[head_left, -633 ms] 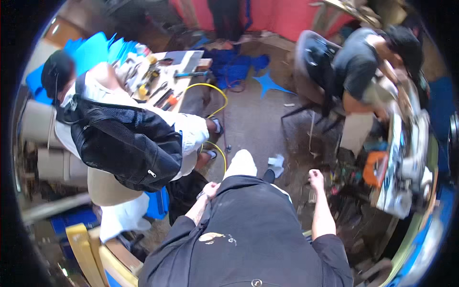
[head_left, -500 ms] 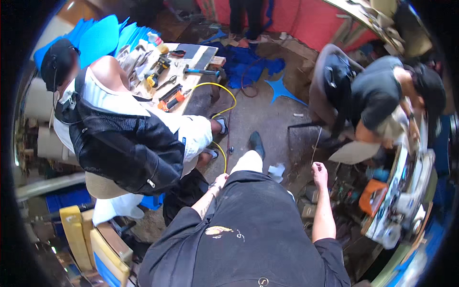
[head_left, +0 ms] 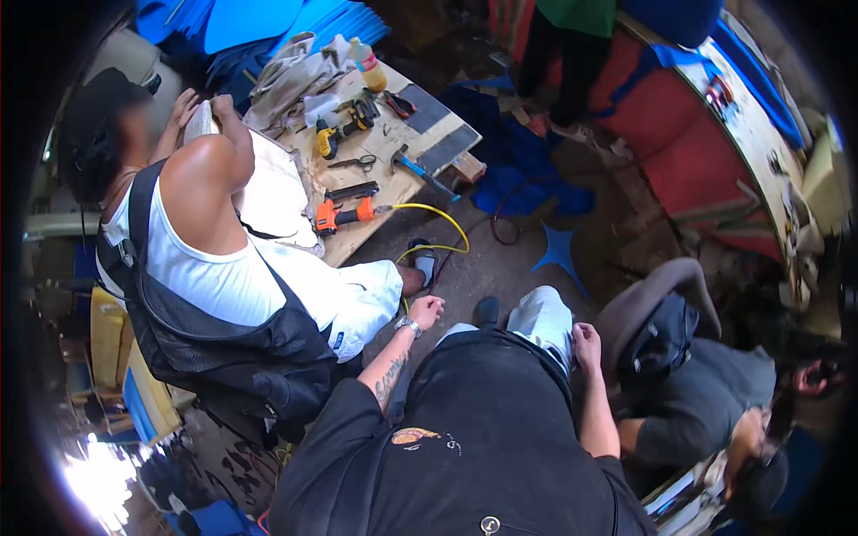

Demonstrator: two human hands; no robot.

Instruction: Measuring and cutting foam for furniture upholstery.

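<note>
My left hand [head_left: 426,311], with a metal watch [head_left: 408,325] on its wrist, is held out at my left side. Its fingers are loosely curled, and nothing shows in them. The nearest thing to it is the white shorts [head_left: 366,299] of a seated person. By my right thigh hangs my right hand [head_left: 586,347], its fingers bent in and small in view; whatever they may hold is hidden. Beyond my left hand, a yellow air hose [head_left: 456,237] runs to an orange nail gun [head_left: 344,215] lying on the workbench [head_left: 357,241].
On the bench are a hammer [head_left: 427,174], scissors [head_left: 353,163], a yellow drill [head_left: 344,129] and a bottle [head_left: 367,64]. A person [head_left: 206,214] sits at left with white padding; another person [head_left: 706,406] bends over at right beside a chair [head_left: 657,295]. Blue fabric [head_left: 527,192] lies on the floor.
My view has turned to the right and moved forward, closer to the bench. My right hand, earlier out to the side by a thin line, is now by my thigh. The left hand has swung forward.
</note>
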